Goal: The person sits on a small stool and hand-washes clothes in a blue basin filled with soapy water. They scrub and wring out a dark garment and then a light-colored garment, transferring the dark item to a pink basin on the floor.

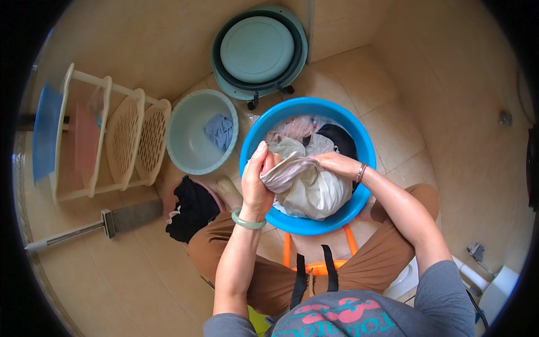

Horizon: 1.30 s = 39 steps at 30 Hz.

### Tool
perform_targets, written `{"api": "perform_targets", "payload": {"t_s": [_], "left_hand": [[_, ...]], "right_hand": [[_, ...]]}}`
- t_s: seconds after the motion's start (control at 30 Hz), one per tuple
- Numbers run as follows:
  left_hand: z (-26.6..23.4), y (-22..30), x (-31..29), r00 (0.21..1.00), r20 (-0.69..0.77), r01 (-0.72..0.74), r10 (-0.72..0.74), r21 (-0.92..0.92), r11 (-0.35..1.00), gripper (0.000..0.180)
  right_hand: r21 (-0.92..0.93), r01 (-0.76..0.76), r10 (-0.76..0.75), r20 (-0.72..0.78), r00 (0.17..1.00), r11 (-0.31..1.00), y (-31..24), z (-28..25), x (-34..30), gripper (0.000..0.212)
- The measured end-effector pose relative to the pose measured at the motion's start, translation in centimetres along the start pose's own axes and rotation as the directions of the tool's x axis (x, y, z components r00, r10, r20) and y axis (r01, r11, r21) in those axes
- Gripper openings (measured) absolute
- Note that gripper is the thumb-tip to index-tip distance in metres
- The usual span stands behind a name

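Over a round blue basin (365, 137), both my hands hold a pale, off-white garment (320, 194) whose kind I cannot make out. Its cloth is stretched between them, and the rest bulges down into the basin. My left hand (257, 182), a green bangle on its wrist, is closed round one edge with the thumb up. With its fingers closed, my right hand (339, 164) grips the cloth farther along. Behind the garment lie a black cloth (338, 139) and pinkish laundry (297, 128), partly covered.
A pale green basin (182, 154) with a blue cloth (219, 132) stands left of the blue one. Behind are folded basins (257, 49) against the wall. At the left are a cream rack (123, 135), a flat mop (135, 218) and black clothing (193, 210) in a pink basin.
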<state>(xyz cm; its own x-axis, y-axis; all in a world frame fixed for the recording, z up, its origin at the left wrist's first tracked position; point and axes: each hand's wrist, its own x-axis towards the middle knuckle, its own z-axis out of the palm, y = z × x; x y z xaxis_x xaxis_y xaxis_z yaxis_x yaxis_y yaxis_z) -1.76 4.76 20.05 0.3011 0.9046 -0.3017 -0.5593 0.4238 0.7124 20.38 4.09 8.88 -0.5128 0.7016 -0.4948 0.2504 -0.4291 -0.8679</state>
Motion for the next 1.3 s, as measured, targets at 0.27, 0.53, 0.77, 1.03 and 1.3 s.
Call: {"api": "perform_targets", "payload": {"t_s": [0.27, 0.53, 0.77, 1.03, 1.3], "left_hand": [[-2.2, 0.0, 0.0, 0.942, 0.132, 0.135, -0.308, 0.693, 0.708, 0.027], [-2.6, 1.3, 1.0, 0.992, 0.049, 0.058, -0.12, 0.661, 0.748, 0.036], [-3.1, -3.4, -0.6, 0.864, -0.004, 0.231, -0.503, 0.891, 0.39, 0.048], [-0.8, -1.5, -3.1, 0.923, 0.236, -0.089, -0.304, 0.9, 0.427, 0.046], [0.4, 1.3, -4.5, 0.877, 0.372, -0.178, -0.303, 0.838, 0.515, 0.044]], "right_hand": [[0.404, 0.475, -0.274, -0.462, 0.843, 0.782, -9.5, -1.9, -5.9, 0.023], [-0.656, 0.578, -0.81, -0.088, 0.58, 0.485, -9.4, 3.5, -7.0, 0.022], [-0.485, 0.604, -0.646, 0.1, 0.757, 0.633, -2.2, 8.8, -5.3, 0.019], [-0.642, 0.045, -0.409, -0.431, 0.804, 0.766, -1.6, -0.3, -1.2, 0.065], [-0.511, -0.242, 0.149, -0.217, 0.965, 0.825, -1.6, -0.5, 1.4, 0.079]]}}
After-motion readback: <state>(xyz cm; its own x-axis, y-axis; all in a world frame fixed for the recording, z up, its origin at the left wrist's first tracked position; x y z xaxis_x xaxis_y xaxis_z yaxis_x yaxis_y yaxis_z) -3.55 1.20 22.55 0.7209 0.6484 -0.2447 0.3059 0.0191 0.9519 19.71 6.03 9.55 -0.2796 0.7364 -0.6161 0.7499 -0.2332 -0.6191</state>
